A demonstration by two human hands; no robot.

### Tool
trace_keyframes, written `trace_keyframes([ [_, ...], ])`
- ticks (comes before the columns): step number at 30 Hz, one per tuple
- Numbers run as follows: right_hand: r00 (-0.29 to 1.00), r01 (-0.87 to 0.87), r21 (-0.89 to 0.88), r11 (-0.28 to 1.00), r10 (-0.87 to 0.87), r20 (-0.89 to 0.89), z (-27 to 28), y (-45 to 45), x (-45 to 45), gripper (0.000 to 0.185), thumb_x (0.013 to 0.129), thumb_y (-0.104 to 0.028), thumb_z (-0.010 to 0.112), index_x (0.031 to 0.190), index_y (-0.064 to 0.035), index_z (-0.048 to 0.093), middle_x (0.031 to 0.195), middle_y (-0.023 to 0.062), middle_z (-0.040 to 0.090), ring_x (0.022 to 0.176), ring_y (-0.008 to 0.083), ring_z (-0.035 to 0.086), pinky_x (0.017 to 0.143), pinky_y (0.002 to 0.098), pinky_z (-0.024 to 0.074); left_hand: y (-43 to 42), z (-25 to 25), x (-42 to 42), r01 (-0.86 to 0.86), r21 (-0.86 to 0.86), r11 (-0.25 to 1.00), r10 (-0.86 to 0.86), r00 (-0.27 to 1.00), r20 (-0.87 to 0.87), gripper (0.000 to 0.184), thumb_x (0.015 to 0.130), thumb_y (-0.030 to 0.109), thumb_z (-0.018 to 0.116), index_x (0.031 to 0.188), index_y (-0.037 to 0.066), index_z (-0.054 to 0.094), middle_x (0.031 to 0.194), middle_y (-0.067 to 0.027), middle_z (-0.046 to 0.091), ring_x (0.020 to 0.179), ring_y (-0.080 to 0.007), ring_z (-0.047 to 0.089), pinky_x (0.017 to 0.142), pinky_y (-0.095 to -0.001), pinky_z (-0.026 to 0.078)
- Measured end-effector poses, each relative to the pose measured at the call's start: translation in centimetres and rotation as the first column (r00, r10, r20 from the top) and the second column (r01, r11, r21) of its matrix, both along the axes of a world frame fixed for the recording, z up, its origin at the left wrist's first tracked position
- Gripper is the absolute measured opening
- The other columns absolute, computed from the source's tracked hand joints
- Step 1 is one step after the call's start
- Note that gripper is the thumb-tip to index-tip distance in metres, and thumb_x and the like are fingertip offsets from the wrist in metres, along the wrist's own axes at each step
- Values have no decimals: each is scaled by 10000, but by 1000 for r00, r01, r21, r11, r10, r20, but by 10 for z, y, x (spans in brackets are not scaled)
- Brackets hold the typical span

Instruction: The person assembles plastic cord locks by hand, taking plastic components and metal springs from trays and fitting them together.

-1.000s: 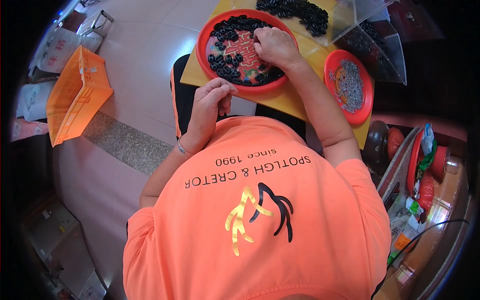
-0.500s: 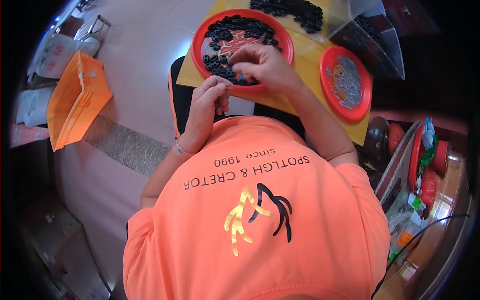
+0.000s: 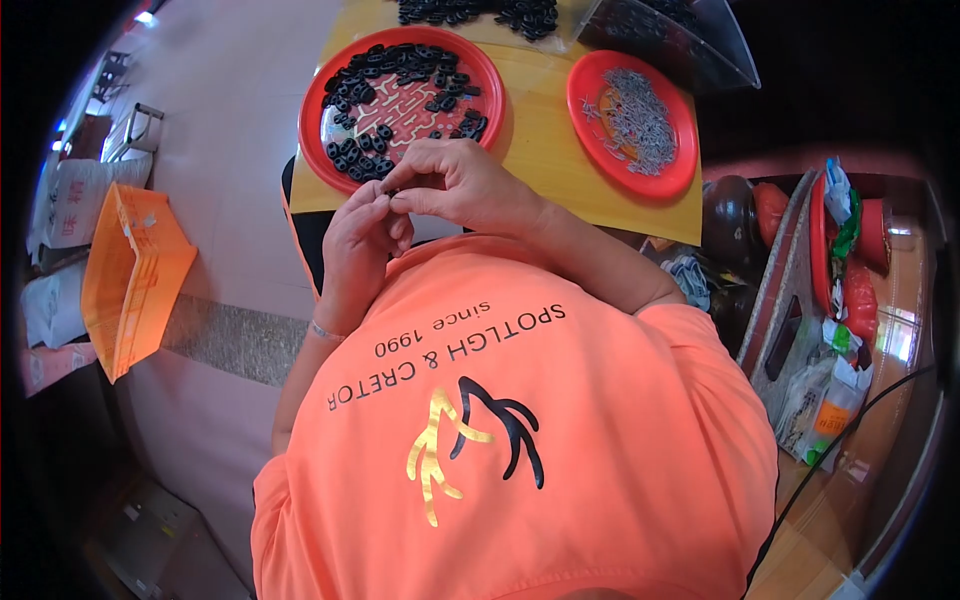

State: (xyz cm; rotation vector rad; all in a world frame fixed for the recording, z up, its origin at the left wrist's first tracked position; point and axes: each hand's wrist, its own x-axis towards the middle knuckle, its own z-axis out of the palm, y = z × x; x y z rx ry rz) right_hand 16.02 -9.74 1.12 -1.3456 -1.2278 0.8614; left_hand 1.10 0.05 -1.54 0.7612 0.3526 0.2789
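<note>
My left hand (image 3: 362, 232) and my right hand (image 3: 455, 185) meet fingertip to fingertip just below the near rim of a round red tray (image 3: 312, 150). Both are closed in a pinch. A small black piece (image 3: 389, 194) shows as a dark spot at my right thumb and finger; what my left fingers hold is mostly hidden. In the tray lie many small black pieces with holes (image 3: 360, 155), heaped round a patterned bottom. To the right, a red plate (image 3: 672, 183) carries a pile of thin silvery metal pins (image 3: 640, 120).
The tray and plate stand on a yellow table (image 3: 535, 130). More black pieces (image 3: 525, 15) lie at its far side, by a clear plastic bin (image 3: 690, 45). An orange crate (image 3: 140, 270) is on the floor at left. Shelves with bags (image 3: 815, 410) stand at right.
My right hand has come down out of the tray to my left fingertips. The whole view has shifted, so the tray and plate now sit further left.
</note>
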Motion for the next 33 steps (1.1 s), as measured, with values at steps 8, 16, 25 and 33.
trace_keyframes([
  [8,923,-85,37,996,64,381,12,-16,14,175,812,-87,671,973,-21,691,867,68,610,856,152,594,748,264,465,2,0,-2,99,67,993,-92,990,-102,113,875,158,488,851,51,512,634,-2,453,560,-94,449,517,-212,362],
  [16,629,638,-43,769,-488,606,24,-71,136,195,797,-146,661,948,-26,693,813,61,684,801,119,636,745,279,486,2,4,-1,58,137,989,-34,985,-171,128,872,174,509,815,59,517,612,15,436,543,-84,431,509,-206,328],
  [25,613,700,-360,617,-260,746,-10,-71,209,198,724,-192,682,879,-71,691,830,141,681,808,271,665,751,378,508,1,5,0,30,124,992,-11,989,-149,123,881,166,520,821,59,516,630,16,432,547,-87,420,516,-209,327],
  [33,469,729,-314,609,-110,876,0,-57,192,189,704,-107,629,881,-66,681,880,169,670,862,322,648,789,410,496,4,2,-3,-8,115,993,25,989,-147,118,882,166,522,812,73,503,648,21,434,551,-79,406,513,-211,321],
])
